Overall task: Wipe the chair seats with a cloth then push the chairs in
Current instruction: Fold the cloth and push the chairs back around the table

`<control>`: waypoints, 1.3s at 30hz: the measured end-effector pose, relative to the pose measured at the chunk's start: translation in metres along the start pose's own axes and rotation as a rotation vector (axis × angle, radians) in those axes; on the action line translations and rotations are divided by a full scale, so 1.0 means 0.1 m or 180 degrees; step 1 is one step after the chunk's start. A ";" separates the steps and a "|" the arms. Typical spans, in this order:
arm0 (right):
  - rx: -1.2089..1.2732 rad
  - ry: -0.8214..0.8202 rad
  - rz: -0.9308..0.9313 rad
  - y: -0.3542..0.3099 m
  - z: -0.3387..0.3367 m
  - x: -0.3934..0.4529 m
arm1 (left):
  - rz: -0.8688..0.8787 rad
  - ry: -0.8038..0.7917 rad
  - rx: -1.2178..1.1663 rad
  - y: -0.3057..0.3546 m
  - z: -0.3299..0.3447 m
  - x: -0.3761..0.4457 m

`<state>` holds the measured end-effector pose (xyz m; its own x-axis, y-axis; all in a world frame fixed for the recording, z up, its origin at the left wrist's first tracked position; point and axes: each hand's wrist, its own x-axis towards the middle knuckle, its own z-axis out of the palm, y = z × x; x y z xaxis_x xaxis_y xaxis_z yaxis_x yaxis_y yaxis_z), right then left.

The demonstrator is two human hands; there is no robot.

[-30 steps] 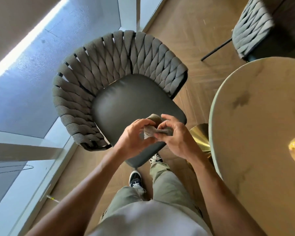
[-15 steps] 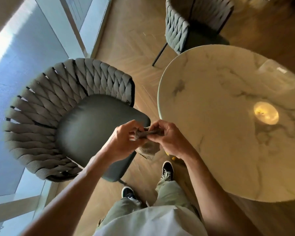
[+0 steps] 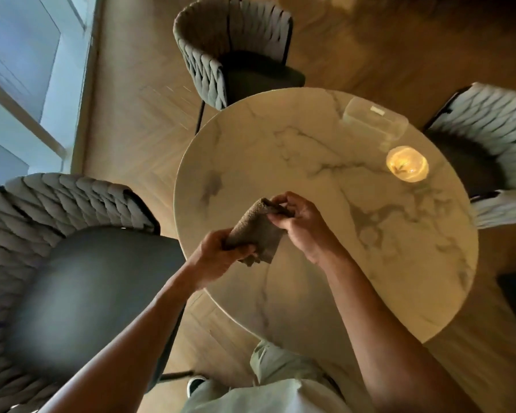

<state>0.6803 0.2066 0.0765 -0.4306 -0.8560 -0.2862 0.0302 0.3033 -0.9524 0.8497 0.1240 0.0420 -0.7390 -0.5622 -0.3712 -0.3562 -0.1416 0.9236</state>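
Head view: both hands pinch the cloth (image 3: 258, 231) above the table (image 3: 325, 204); left hand (image 3: 218, 257) is nearer the pulled-out chair (image 3: 81, 281), whose seat lies left of the table.

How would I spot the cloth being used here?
Find the round marble table. Above its near-left part, the left hand and right hand hold a folded grey-brown cloth. It is the only fuzzy thing there.

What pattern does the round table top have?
White marble with grey veins on the table top; head view.
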 end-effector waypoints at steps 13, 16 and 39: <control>0.0498 0.0859 0.0876 0.40 -1.59 0.57 | -0.0496 0.0299 -0.0418 0.57 0.87 1.70; 0.0926 0.0958 0.0951 0.45 -1.78 0.73 | -0.0765 0.0159 -0.0538 0.68 0.97 2.01; -0.0983 0.2119 -0.0191 0.48 -3.60 2.72 | 0.0425 -0.0024 0.1281 1.66 1.64 4.85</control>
<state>0.2394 0.1391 -0.0093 -0.8830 -0.4691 -0.0169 -0.2237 0.4521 -0.8635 0.3384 -0.0390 -0.0008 -0.7975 -0.5479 -0.2527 -0.4507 0.2625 0.8532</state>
